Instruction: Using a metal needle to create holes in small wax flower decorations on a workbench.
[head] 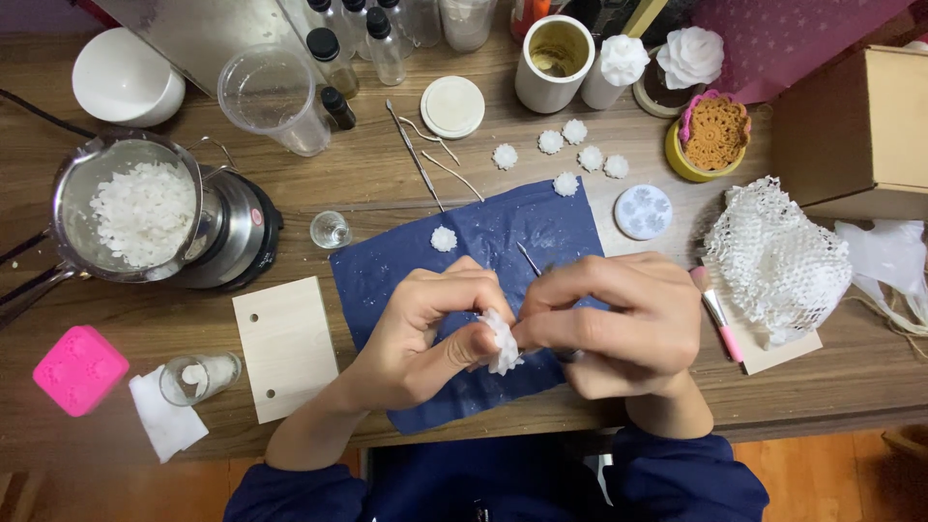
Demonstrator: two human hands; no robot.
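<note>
Cloth: blue sheet (483,290) under both hands, table centre.
Left hand (425,333): fingers pinch the white wax flower (500,340) from its 9 o'clock side.
Right hand (619,324): at the flower's 3 o'clock, fingers closed on a thin metal pick (529,259).
Pick axis: runs toward 11 o'clock.
Flower: no clear long axis; which way it faces, cannot tell.

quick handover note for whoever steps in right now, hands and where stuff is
Left hand: pinches a white wax flower over the blue sheet.
Right hand: holds a thin metal pick against that flower.
Done: one flower lies on the sheet, five more on the table behind it, beside the round mould.
Left: the flower in hand is not set down. Wax flakes sit unmelted in the pot at left.
</note>
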